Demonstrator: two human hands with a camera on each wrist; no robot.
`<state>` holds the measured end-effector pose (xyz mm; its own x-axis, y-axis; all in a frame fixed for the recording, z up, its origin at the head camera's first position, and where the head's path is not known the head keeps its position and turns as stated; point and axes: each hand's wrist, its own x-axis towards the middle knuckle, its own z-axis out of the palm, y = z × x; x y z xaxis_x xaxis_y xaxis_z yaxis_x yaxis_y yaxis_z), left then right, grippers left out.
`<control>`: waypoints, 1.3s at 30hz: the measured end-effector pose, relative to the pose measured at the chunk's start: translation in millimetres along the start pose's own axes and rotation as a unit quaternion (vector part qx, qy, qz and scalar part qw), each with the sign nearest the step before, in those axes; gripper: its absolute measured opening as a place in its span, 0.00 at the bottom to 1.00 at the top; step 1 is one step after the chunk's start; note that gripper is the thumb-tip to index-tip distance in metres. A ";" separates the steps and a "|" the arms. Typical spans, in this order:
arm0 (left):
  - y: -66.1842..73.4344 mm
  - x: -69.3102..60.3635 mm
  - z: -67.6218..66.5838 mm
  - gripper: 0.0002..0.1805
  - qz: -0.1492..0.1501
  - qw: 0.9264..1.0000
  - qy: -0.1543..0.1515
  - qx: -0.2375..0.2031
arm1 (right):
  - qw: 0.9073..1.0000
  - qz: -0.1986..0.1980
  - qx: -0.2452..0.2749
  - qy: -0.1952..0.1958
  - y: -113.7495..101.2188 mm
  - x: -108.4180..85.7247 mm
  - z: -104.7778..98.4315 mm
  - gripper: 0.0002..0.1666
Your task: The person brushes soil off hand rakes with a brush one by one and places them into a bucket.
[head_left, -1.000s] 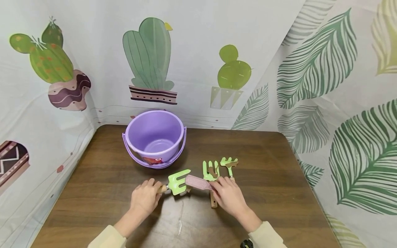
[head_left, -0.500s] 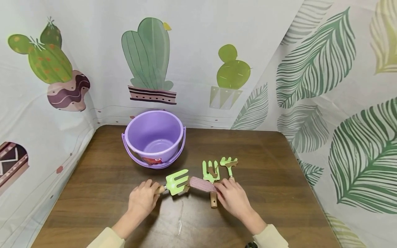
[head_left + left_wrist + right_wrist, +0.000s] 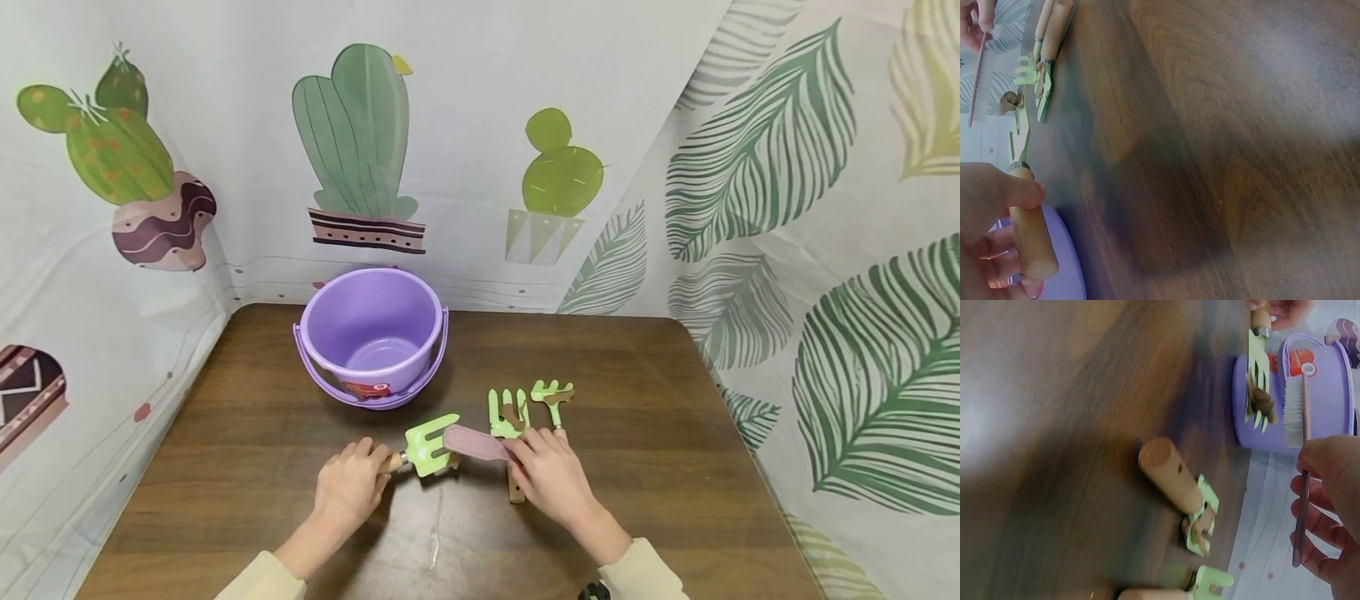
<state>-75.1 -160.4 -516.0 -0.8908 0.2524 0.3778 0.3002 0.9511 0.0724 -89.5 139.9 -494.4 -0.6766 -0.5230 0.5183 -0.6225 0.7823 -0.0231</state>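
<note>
My left hand [image 3: 347, 487] grips the wooden handle [image 3: 1034, 244] of a light green garden hand fork [image 3: 424, 450], tines pointing right, raised above the table. A brown, curled, leaf-like scrap [image 3: 1261, 403] clings to the tines, on the face turned away from the head camera. My right hand [image 3: 555, 477] pinches the handle of a pink brush [image 3: 472, 442]. Its white bristles [image 3: 1294, 411] face the fork; in the head view its tip overlaps the tines. Whether the bristles touch the scrap, I cannot tell.
A purple bucket [image 3: 317, 348] stands at the back left, its handle hanging down in front. Beneath and beyond my right hand lie a second green fork [image 3: 498, 427] and a small green rake [image 3: 553, 398], both with brown scraps. A patterned cloth [image 3: 472, 150] hangs behind the table.
The brush first shifted right, away from the fork, then came back left over its tines. The fork moved slightly left and returned. Bucket and lying tools stay in place.
</note>
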 end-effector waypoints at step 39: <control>-2.7 1.0 -0.6 0.18 0.007 1.000 -0.005 -0.001 | 0.999 0.019 0.038 0.003 -2.7 -5.1 6.9 0.14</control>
<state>-76.6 -162.9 -515.3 -0.8905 0.2669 0.3686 0.3125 0.9474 0.0690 -87.1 138.1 -502.9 -0.6975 -0.4917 0.5213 -0.6250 0.7733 -0.1069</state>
